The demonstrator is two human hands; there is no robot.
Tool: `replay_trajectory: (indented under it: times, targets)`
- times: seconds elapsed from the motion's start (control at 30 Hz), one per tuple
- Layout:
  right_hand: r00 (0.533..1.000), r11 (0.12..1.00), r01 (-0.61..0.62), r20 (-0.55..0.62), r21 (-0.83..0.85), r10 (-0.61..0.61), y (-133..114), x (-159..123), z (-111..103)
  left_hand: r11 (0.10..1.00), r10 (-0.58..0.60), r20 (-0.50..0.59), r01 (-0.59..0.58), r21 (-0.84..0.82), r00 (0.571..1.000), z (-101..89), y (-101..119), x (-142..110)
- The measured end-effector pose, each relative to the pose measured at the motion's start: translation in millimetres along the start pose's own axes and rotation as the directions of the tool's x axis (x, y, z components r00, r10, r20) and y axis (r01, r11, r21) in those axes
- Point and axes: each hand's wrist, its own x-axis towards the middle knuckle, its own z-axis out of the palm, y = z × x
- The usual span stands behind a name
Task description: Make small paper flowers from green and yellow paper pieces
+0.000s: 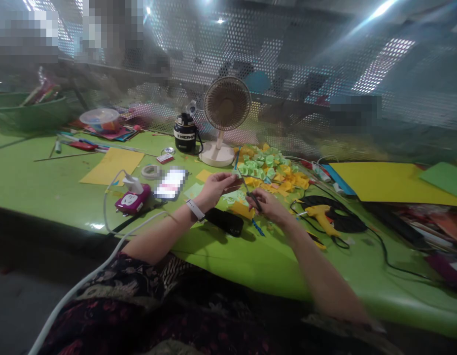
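My right hand (268,204) is closed around the dark handles of a pair of scissors (253,199), whose blades point up and left toward my other hand. My left hand (221,187), with a pale band on its wrist, pinches something small near the blade tips; a pale green bit shows at the fingertips, too small to name. Just beyond both hands lies a heap of green and orange cut paper pieces (267,165). Light green paper scraps (233,197) and an orange paper piece (242,211) lie below them. A black phone-like case (225,222) rests under my left wrist.
A fan (218,154) and a black bottle (185,135) stand behind. Left are a lit phone (171,184), a tape roll (151,171), a purple power adapter (133,199) and a white cable (91,273). Right are a yellow glue gun (322,218) and yellow sheets (391,182).
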Motion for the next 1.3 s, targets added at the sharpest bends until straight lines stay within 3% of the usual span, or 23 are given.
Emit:
replay_trajectory:
  times: [1.3]
  targets:
    - [0.993,0.998,0.048,-0.101,-0.042,-0.052,3.5,0.7,2.7,0.999,-0.003,0.014,0.003,0.051,1.0,-5.6,-4.2,3.7]
